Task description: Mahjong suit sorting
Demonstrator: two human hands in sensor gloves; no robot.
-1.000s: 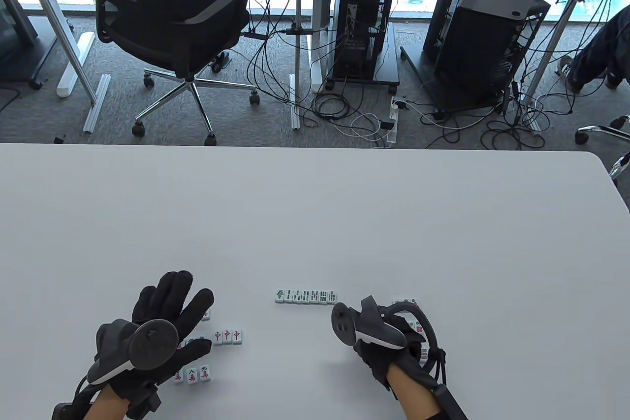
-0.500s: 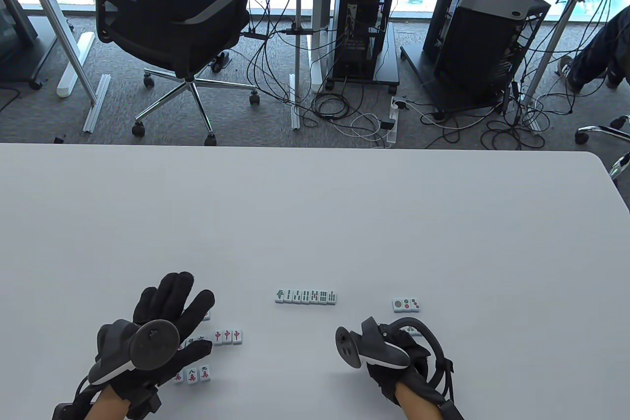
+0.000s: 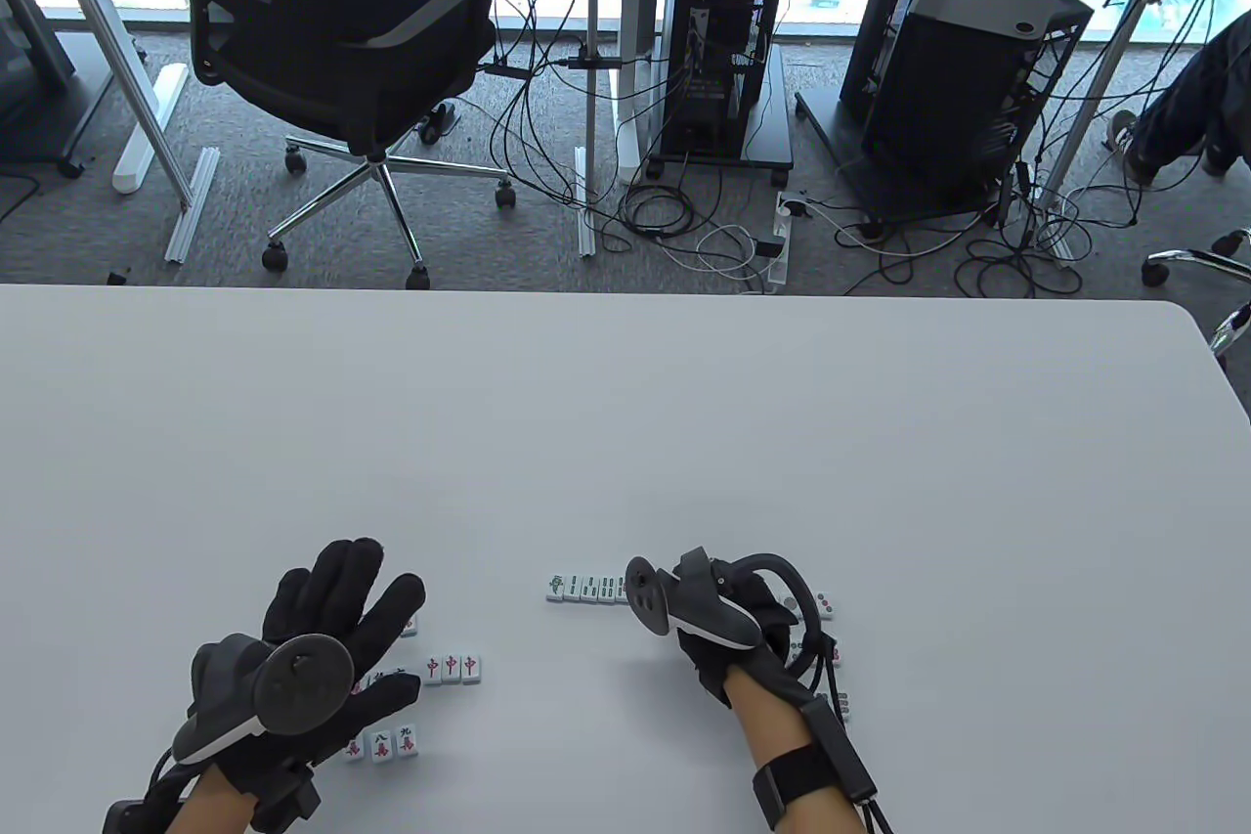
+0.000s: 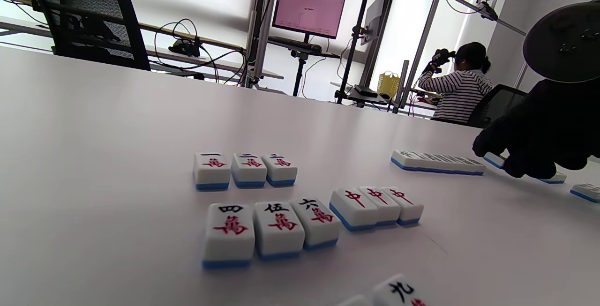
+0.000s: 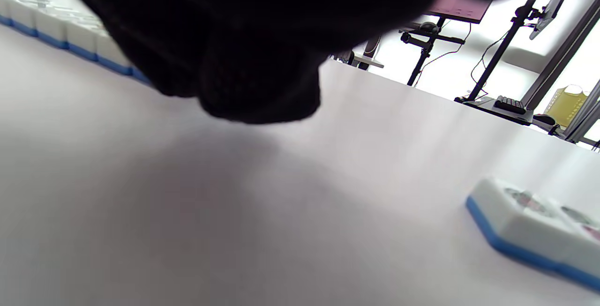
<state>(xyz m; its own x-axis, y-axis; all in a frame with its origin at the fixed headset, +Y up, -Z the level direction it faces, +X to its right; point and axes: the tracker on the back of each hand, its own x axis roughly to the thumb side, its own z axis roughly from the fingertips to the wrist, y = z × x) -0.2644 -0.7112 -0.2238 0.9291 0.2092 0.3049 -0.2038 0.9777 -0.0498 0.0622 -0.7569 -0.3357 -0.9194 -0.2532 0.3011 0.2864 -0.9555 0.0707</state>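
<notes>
Most of the pale grey tabletop (image 3: 625, 404) lay bare, with wide free room from its far edge down to the tiles, which all sat in a band close to the near edge. Near the middle of that band ran a row of white, blue-backed bamboo-suit mahjong tiles (image 3: 584, 587). To the left lay the character-suit groups: a row of three marked one to three (image 4: 244, 169), a row marked four to six (image 4: 276, 227), and touching its right end three red-dragon tiles (image 4: 376, 205). Two more character tiles (image 3: 393, 741) lay nearest the person. On the right lay circle-suit tiles (image 5: 539, 224), well apart from the bamboo row.

The left hand in its black sensor glove (image 3: 332, 629) rested flat over the character tiles, fingers straight and spread, holding nothing, its tracker on the back facing up.

The right hand in a matching black glove (image 3: 728, 619) was at the right end of the bamboo row, its tracker disc covering the last tiles there. In the left wrist view its dark fingertips (image 4: 525, 165) came down on tiles at that end. Whether they pinched a tile or only pressed on it could not be told. The forearm rose from the near edge, angled leftward, with a black strap around the wrist.
</notes>
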